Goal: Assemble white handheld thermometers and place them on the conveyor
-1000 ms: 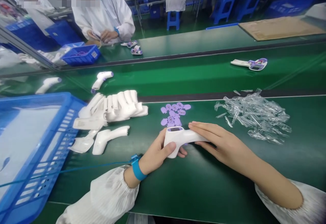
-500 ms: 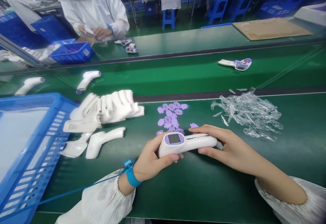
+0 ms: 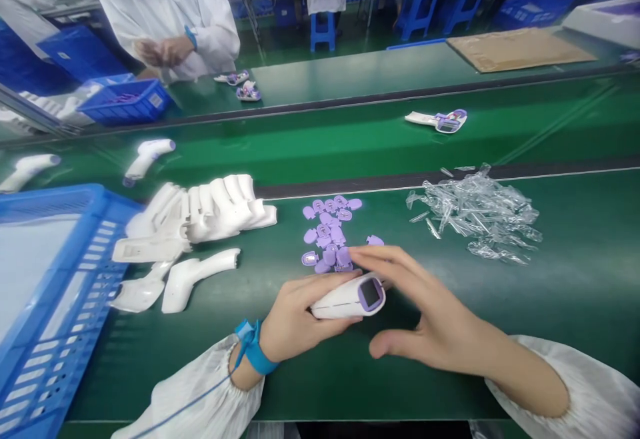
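My left hand (image 3: pixel 290 312) is closed around a white infrared thermometer (image 3: pixel 337 302), whose dark screen in a purple rim faces right. A thin seam runs along its white side. Beside it, my right hand (image 3: pixel 433 322) has thumb and fingers spread wide; its fingers reach behind the screen end, and contact there is hidden. Just beyond the hands lies a group of small purple plastic parts (image 3: pixel 324 229). White shell halves (image 3: pixel 220 209) are heaped to the left, with one separate shell (image 3: pixel 193 282) nearer me.
A blue basket (image 3: pixel 107 226) stands at the left. Clear plastic pieces (image 3: pixel 480 209) are piled at the right. On the green conveyor (image 3: pixel 300 146) lie white thermometers (image 3: pixel 147 159) and an opened one (image 3: pixel 440 121). A co-worker (image 3: pixel 170 19) is across, beside a blue bin (image 3: pixel 125 102).
The thermometer has turned in my left hand, so its screen end now points right instead of its handle. My right hand has let go of the handle and spread its fingers.
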`<action>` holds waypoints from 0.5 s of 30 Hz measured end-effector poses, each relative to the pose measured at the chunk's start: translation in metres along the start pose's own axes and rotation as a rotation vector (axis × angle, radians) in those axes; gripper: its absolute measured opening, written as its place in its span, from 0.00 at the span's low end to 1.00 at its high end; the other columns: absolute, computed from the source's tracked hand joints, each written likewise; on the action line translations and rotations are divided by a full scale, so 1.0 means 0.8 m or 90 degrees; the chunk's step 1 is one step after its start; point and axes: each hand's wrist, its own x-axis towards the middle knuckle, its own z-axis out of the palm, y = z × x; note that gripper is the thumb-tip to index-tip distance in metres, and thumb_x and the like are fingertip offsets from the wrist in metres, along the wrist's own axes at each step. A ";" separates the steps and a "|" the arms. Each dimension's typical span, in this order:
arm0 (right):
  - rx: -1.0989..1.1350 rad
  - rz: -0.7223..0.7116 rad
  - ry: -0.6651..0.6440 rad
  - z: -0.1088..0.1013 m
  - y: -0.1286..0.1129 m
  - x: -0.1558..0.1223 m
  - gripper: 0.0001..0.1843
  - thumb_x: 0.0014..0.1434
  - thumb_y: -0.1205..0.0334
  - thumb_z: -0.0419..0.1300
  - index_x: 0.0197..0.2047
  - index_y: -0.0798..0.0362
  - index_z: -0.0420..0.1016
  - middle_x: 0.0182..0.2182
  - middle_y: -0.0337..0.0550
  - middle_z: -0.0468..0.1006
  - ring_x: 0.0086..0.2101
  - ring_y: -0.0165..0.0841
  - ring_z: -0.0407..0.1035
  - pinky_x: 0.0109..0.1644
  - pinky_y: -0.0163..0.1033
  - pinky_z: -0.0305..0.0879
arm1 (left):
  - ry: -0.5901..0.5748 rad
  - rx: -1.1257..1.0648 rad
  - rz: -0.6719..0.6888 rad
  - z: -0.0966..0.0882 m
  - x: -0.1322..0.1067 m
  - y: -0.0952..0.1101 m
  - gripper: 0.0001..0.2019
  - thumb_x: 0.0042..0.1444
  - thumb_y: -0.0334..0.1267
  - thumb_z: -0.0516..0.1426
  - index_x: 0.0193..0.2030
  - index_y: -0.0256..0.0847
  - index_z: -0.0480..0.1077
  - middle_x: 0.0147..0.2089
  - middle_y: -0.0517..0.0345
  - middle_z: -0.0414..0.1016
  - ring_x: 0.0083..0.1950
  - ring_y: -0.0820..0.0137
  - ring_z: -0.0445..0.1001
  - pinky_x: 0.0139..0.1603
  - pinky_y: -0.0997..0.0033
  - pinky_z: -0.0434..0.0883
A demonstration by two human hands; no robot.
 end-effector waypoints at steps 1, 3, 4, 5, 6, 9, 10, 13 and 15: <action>0.012 -0.016 0.000 0.006 -0.005 -0.002 0.40 0.67 0.49 0.72 0.77 0.37 0.63 0.67 0.48 0.74 0.65 0.41 0.71 0.68 0.46 0.74 | -0.009 0.017 0.018 0.002 -0.001 0.002 0.22 0.64 0.44 0.71 0.62 0.43 0.79 0.54 0.51 0.88 0.50 0.61 0.89 0.52 0.70 0.84; 0.045 -0.021 0.012 0.012 -0.014 -0.003 0.29 0.72 0.57 0.68 0.72 0.36 0.70 0.59 0.44 0.79 0.60 0.37 0.75 0.63 0.42 0.77 | -0.019 0.022 0.054 0.005 -0.001 0.005 0.24 0.66 0.52 0.68 0.63 0.43 0.78 0.54 0.50 0.88 0.51 0.61 0.89 0.51 0.70 0.85; 0.062 -0.009 0.021 0.013 -0.017 -0.003 0.25 0.72 0.60 0.68 0.69 0.35 0.73 0.56 0.42 0.80 0.57 0.35 0.76 0.60 0.40 0.78 | -0.020 0.014 0.074 0.005 -0.001 0.005 0.27 0.66 0.55 0.67 0.65 0.43 0.77 0.55 0.48 0.88 0.53 0.60 0.89 0.52 0.69 0.85; 0.077 0.005 0.028 0.012 -0.020 -0.003 0.23 0.71 0.61 0.68 0.67 0.35 0.76 0.53 0.41 0.80 0.56 0.35 0.77 0.58 0.39 0.79 | -0.021 0.003 0.096 0.005 -0.001 0.005 0.29 0.66 0.58 0.65 0.66 0.43 0.76 0.57 0.47 0.87 0.54 0.59 0.88 0.53 0.68 0.85; 0.089 0.015 0.030 0.011 -0.022 -0.003 0.23 0.71 0.61 0.69 0.65 0.36 0.77 0.52 0.41 0.80 0.55 0.35 0.77 0.57 0.39 0.80 | -0.016 -0.005 0.119 0.005 -0.001 0.005 0.30 0.66 0.59 0.64 0.67 0.43 0.75 0.59 0.46 0.86 0.56 0.59 0.88 0.55 0.68 0.85; 0.109 0.004 0.057 0.009 -0.022 -0.005 0.23 0.70 0.64 0.70 0.64 0.38 0.77 0.52 0.42 0.80 0.55 0.36 0.77 0.56 0.40 0.81 | 0.020 -0.001 0.137 0.000 -0.002 0.004 0.28 0.66 0.55 0.66 0.68 0.44 0.76 0.59 0.45 0.86 0.57 0.59 0.88 0.57 0.68 0.84; 0.112 -0.004 0.073 0.009 -0.021 -0.006 0.23 0.69 0.65 0.69 0.64 0.39 0.77 0.52 0.43 0.80 0.55 0.37 0.77 0.57 0.41 0.81 | 0.036 0.001 0.129 -0.001 -0.002 0.004 0.27 0.65 0.53 0.67 0.67 0.43 0.76 0.59 0.45 0.87 0.57 0.59 0.88 0.58 0.68 0.84; 0.108 -0.015 0.107 0.012 -0.015 -0.008 0.22 0.70 0.64 0.69 0.65 0.40 0.77 0.53 0.44 0.80 0.55 0.37 0.77 0.57 0.43 0.81 | 0.061 -0.007 0.128 -0.006 -0.002 0.005 0.25 0.66 0.50 0.68 0.65 0.42 0.78 0.59 0.46 0.86 0.60 0.59 0.87 0.62 0.66 0.83; 0.093 -0.029 0.105 0.013 -0.013 -0.006 0.23 0.70 0.62 0.70 0.66 0.40 0.76 0.52 0.45 0.81 0.53 0.37 0.77 0.56 0.42 0.81 | 0.059 0.002 0.150 -0.008 -0.002 0.006 0.23 0.68 0.49 0.67 0.65 0.42 0.78 0.59 0.46 0.87 0.60 0.60 0.86 0.61 0.68 0.83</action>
